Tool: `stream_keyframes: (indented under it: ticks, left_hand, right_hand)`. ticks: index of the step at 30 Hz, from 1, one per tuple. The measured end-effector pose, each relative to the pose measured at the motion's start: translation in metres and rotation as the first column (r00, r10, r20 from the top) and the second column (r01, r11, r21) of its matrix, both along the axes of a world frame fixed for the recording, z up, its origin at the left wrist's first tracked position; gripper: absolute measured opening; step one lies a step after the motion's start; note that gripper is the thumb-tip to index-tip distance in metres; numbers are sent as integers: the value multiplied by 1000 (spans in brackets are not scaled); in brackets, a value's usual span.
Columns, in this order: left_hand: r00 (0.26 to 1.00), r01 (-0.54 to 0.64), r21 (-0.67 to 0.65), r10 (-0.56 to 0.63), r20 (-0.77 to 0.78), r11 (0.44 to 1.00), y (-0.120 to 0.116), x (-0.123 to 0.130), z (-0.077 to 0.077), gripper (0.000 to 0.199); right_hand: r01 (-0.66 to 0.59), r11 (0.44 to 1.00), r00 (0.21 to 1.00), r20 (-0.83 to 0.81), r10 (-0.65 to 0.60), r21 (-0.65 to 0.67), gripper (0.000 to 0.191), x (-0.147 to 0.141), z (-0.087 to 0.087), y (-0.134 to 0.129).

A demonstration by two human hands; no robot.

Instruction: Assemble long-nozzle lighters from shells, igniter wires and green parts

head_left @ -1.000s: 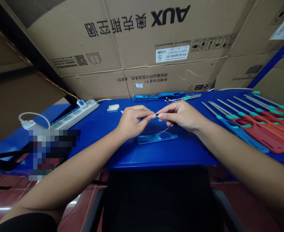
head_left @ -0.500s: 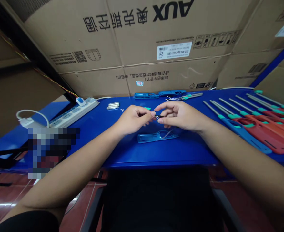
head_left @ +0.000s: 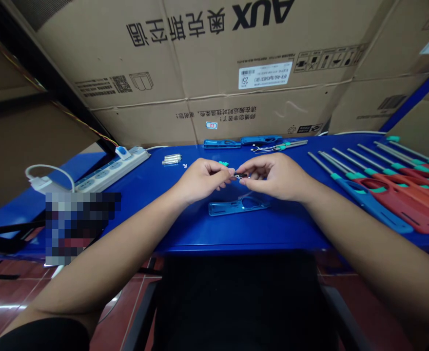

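Note:
A small black part with thin white wires [head_left: 241, 175] is between my two hands, above the blue table. My left hand [head_left: 207, 179] pinches its left end between thumb and fingertips. From the other side, the thumb and fingers of my right hand [head_left: 273, 176] close on it. Just below lies a translucent blue lighter casing half [head_left: 229, 207], open side up. Small green pieces [head_left: 223, 164] show behind my left fingers. Farther back are more blue casing halves [head_left: 222, 144] and metal lighter tubes with green collars and wires [head_left: 283, 146].
Assembled long-necked lighters, blue [head_left: 371, 204] and red [head_left: 400, 207], line the right side of the table. Metal cylinders [head_left: 171, 159] lie at back left. A white power strip [head_left: 112, 170] with plugs stands left. A cardboard sheet [head_left: 156, 68] walls the back.
My right index finger has come down from its raised position onto the black part, so the right fingers are closer together. My left hand keeps its pinch.

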State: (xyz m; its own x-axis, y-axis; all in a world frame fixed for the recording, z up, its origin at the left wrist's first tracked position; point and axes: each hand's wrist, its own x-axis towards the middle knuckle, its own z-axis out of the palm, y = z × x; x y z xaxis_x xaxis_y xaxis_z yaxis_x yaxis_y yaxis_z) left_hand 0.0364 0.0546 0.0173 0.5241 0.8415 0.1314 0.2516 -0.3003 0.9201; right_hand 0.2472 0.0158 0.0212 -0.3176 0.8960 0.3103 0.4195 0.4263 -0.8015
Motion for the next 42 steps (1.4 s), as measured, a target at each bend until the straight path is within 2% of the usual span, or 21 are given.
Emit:
stream_keyframes:
  ticks: [4, 7, 11, 13, 16, 20, 23, 26, 30, 34, 38, 42]
  left_hand:
    - [997, 63, 102, -57, -52, 993, -1, -1, -1, 33]
    - [997, 61, 148, -55, -45, 987, -2, 0, -1, 31]
    - [999, 36, 66, -38, 27, 997, -2, 0, -1, 29]
    - [999, 13, 22, -14, 46, 1000, -1, 0, -1, 30]
    - [998, -20, 33, 18, 52, 999, -1, 0, -2, 31]
    - [999, -8, 207, 15, -29, 978, 0, 1, -2, 33]
    - [991, 10, 411, 46, -127, 912, 1, 0, -2, 33]
    - [987, 44, 498, 38, -154, 866, 2, -1, -2, 28]
    - [991, 52, 437, 9, -136, 898, 1, 0, 0, 28]
    - [990, -73, 329, 108, -89, 941, -2, 3, -1, 33]
    - [988, -156, 270, 154, 28, 950, -4, 8, -5, 33]
    - [971, -205, 185, 176, 162, 961, -4, 13, -10, 31]
  right_hand:
    - [9, 1000, 1000, 16, -10, 19, 26, 0, -1, 0]
    - [7, 1000, 1000, -2, -7, 6, 26, -2, -1, 0]
    - [-6, 985, 993, -116, -15, -175, 42, -3, -2, 1]
    - [-28, 958, 990, -141, -13, -286, 36, -3, -1, 2]
    - [-46, 932, 992, -124, 2, -359, 26, -1, 0, 2]
    - [-59, 926, 989, -148, 3, -373, 29, 1, 2, 3]
    - [-41, 929, 992, -123, -5, -367, 25, 1, 2, 3]
    - [-2, 942, 997, -78, -25, -336, 19, 0, 1, 2]
    - [29, 956, 996, -67, -50, -291, 20, -2, 1, 2]
    - [84, 959, 979, -156, -130, -270, 22, -9, 0, 1]
    - [176, 956, 957, -186, -222, -236, 28, -17, 0, -2]
    - [177, 949, 933, -262, -247, -263, 33, -25, -1, -4]
